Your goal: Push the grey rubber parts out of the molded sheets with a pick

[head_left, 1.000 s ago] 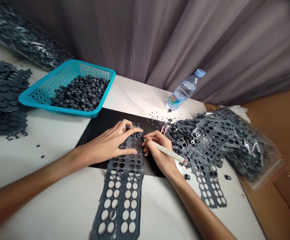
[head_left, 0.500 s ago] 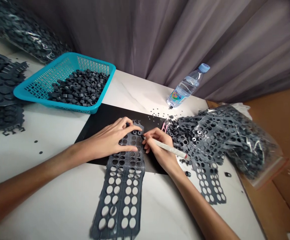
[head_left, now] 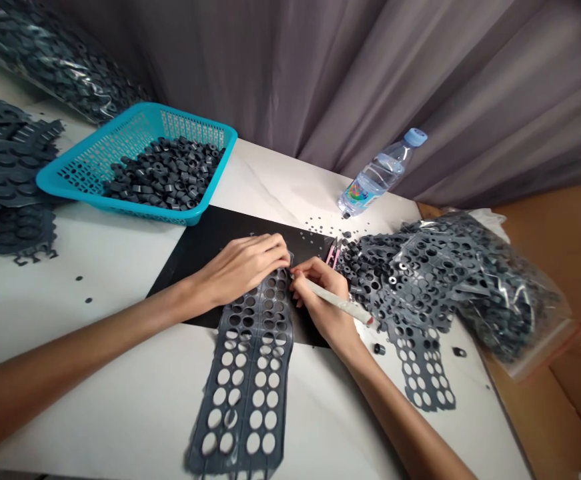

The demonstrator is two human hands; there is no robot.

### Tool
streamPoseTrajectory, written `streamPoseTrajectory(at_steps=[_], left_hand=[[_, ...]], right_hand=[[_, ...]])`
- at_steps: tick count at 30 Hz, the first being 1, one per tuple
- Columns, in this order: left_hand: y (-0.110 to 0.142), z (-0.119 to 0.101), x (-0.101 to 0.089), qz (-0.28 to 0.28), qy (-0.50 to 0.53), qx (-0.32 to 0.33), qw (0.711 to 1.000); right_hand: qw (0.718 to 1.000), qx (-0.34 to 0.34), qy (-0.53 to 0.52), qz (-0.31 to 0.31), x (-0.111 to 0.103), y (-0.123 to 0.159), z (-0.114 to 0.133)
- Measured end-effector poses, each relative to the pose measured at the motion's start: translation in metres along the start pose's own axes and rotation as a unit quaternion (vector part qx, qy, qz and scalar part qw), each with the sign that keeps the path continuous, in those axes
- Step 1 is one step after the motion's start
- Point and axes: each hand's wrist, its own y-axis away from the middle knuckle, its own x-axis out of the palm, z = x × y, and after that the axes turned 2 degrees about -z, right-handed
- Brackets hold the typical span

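Note:
A long dark grey rubber-like sheet (head_left: 246,400) with rows of round holes lies lengthwise in front of me, its far part on a black mat (head_left: 205,233). My left hand (head_left: 247,267) is closed over the far end of this sheet, fingers bent together and thumb hidden below them. What lies under those fingertips is covered. At the sheet's right edge, my right hand (head_left: 323,293) is closed on a white pen-shaped tool (head_left: 343,305) with a red mark near its rear end. The tool's tip is hidden by my fingers.
A blue basket (head_left: 233,143) of small grey rings stands back left. Perforated sheets (head_left: 5,160) are stacked at far left. Pink-handled snips (head_left: 333,253), a water bottle (head_left: 377,175), and a heap of punched sheets (head_left: 420,273) beside a plastic bag (head_left: 525,320) are on the right.
My left hand's fingers and thumb, spread apart before, have come together over the sheet's far end, covering the rings there. The right hand keeps its hold on the tool. The view has shifted slightly.

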Motion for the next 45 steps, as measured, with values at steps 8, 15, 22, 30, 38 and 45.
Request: streamPoseTrajectory(at_steps=[8, 15, 22, 30, 38, 45], left_hand=[[-0.006, -0.008, -0.044, -0.143, 0.477, -0.265, 0.826], [0.023, -0.010, -0.016, 0.030, 0.595, -0.374, 0.711], [0.021, -0.010, -0.016, 0.058, 0.612, -0.376, 0.694], [0.018, -0.018, -0.017, 0.059, 0.594, -0.383, 0.705], [0.021, 0.026, -0.094, -0.244, 0.015, -0.246, 0.938], [0.033, 0.072, -0.109, -0.200, -0.300, -0.152, 0.920]], right_hand=[[0.998, 0.022, -0.052, 0.011, 0.000, -0.002, -0.003], [0.998, 0.010, -0.055, 0.005, -0.001, -0.003, -0.003], [0.998, 0.009, -0.060, 0.009, -0.001, -0.004, -0.003], [0.998, 0.008, -0.060, 0.008, -0.001, -0.005, -0.005], [0.997, 0.022, -0.072, 0.001, 0.001, -0.003, -0.001], [0.995, 0.014, -0.097, -0.001, 0.000, -0.003, 0.003]])
